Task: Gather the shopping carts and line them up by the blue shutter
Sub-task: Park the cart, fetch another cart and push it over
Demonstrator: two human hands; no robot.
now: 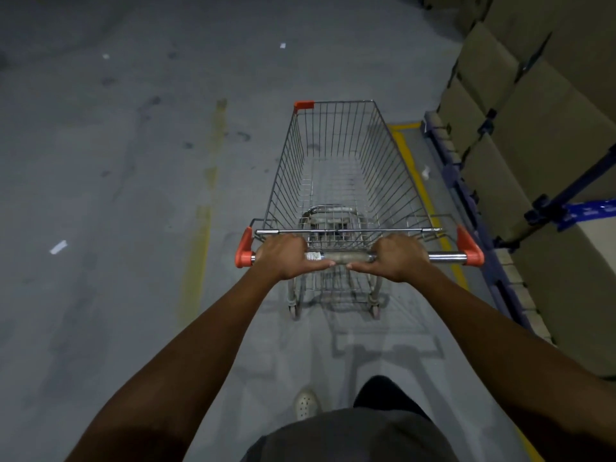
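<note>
Wire cart (340, 181), handle (336, 257) clasped by left grip (283, 256) and right grip (398, 256), appears in transit toward 12 o'clock; next, find the shutter.

Grey stained concrete floor (100, 161), dim light. Faded yellow line (200, 235) left, brighter yellow line (408, 155) right beside blue racking (466, 195) stacked with cardboard boxes (533, 111).

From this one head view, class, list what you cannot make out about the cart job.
All in the head view:
Blue shutter: outside the frame.
Other carts: none in frame, only one cart.
Fingertips of the left hand and right hand: curled under the handle, hidden by the hands' backs.
Handle label: too small to read.
Cartons: cut off by the right edge, markings lost in the dark.
</note>
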